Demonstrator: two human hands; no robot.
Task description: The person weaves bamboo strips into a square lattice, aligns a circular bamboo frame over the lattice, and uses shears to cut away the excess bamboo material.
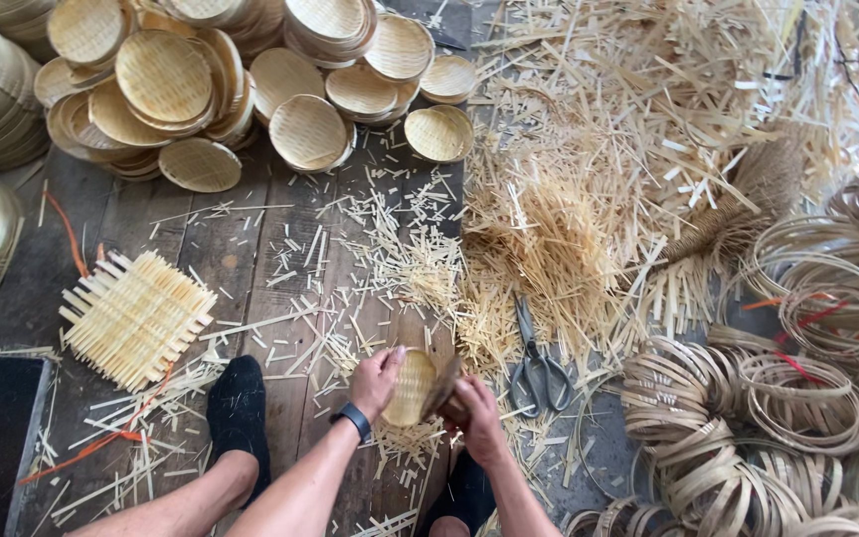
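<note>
My left hand grips the rim of a small round woven bamboo basket, held on edge low in the middle of the view. My right hand is closed on a dark wooden-handled tool that rests against the basket's right side. A dark band sits on my left wrist. Both forearms reach up from the bottom edge. Under my hands are a wooden plank floor and my black-socked feet.
Grey scissors lie just right of my hands. Several finished round baskets are heaped at the top left. A square woven mat lies at left. Bamboo offcuts pile top right; coiled bamboo rings fill the right side.
</note>
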